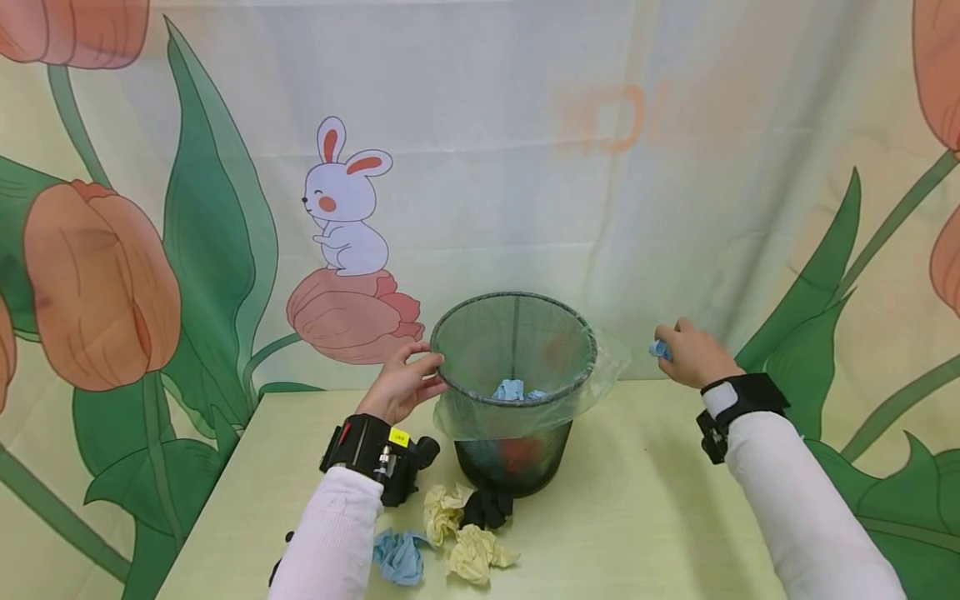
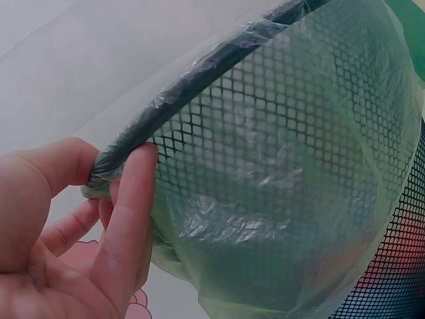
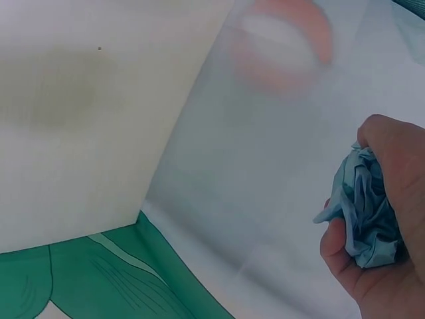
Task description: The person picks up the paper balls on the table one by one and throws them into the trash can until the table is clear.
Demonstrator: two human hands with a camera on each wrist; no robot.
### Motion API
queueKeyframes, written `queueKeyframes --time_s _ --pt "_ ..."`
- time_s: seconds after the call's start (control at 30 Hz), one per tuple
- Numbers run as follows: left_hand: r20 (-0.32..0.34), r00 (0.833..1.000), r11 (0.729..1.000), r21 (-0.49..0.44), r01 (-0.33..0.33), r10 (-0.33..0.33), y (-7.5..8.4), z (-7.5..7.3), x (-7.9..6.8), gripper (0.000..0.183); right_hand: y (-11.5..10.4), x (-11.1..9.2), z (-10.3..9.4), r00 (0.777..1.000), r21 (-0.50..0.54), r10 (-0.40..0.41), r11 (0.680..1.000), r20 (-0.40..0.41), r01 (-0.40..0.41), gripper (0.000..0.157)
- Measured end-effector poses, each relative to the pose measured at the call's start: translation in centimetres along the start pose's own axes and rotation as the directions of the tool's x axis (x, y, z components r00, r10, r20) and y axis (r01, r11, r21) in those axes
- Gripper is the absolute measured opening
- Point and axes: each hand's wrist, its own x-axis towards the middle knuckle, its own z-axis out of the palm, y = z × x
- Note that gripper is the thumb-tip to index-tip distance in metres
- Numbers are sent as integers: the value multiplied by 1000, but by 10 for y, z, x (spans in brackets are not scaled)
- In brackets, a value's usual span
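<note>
A black mesh wastebasket (image 1: pixel 517 467) lined with a thin, clear greenish bag (image 1: pixel 607 367) stands at the back of the table. My left hand (image 1: pixel 405 383) pinches its left rim, bag included; in the left wrist view the thumb and fingers sit on either side of the dark rim (image 2: pixel 192 86). To the right of the basket, my right hand (image 1: pixel 697 354) holds a crumpled blue paper ball (image 3: pixel 365 206) in curled fingers, apart from the rim. Inside the basket lie blue crumpled papers (image 1: pixel 510 389), and something reddish shows through the mesh.
In front of the basket lie two yellow crumpled papers (image 1: pixel 480 554), a black crumpled piece (image 1: pixel 487 507) and a blue crumpled paper (image 1: pixel 400 557). A curtain (image 1: pixel 480 167) printed with tulips and a rabbit hangs behind the pale table (image 1: pixel 615 533).
</note>
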Motion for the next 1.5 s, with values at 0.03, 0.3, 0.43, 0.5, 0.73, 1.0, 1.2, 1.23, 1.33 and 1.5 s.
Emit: queueKeyframes --time_s 0.03,0.3,0.43,0.5,0.73,1.0,1.2,1.23,1.33,1.5 --pt "-1 1000 1000 1 0 0 0 0 0 49 -1 1 -3 1000 -6 -4 1000 -3 4 26" --pt "-4 1000 1000 13 3 -3 -1 0 2 48 -11 6 -25 1000 -45 -24 999 -11 23 28" --pt "-13 1000 1000 13 5 -5 -1 0 2 48 -16 11 -34 999 -54 -33 998 -14 33 27" --pt "-16 1000 1000 13 5 -5 -1 0 2 47 -18 14 -37 999 -67 -42 997 -23 41 26" --pt "-21 1000 1000 18 3 -3 -2 1 2 45 -25 19 -48 996 -87 -69 994 -53 64 25" --pt "-23 1000 1000 6 1 -1 -2 0 2 44 -37 22 -57 994 -75 -100 993 -54 96 30" --pt "-26 1000 1000 -3 2 -2 -2 1 2 44 -46 25 -61 988 -70 -138 989 -67 134 31" --pt "-26 1000 1000 -3 1 -2 -1 1 2 45 -48 26 -62 987 -69 -146 988 -71 141 31" --pt "-25 1000 1000 2 0 0 -1 2 1 45 -54 27 -65 982 -62 -170 984 -85 165 31" --pt "-28 1000 1000 8 3 -2 -1 3 1 46 -63 30 -66 960 -55 -242 970 -140 236 29"
